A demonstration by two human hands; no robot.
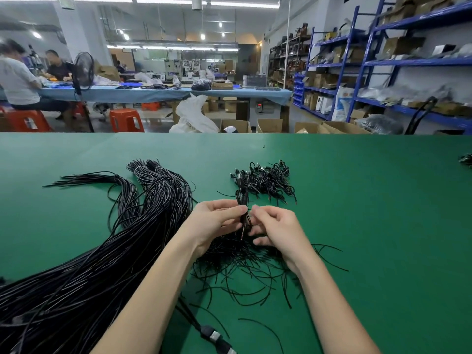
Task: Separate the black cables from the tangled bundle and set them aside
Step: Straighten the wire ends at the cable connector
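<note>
Cables (244, 213) read to me as light, limp and snag-prone, so with my left hand (217, 221) pinching a few above the tangle (245, 267) and right hand (274, 229) fingering them, I judge mid-length the best hold.

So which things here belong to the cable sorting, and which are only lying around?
Job: left hand, right hand, held cables, loose tangle, sorted small pile.
Lying about: long cable bundle, connector, green table.
</note>
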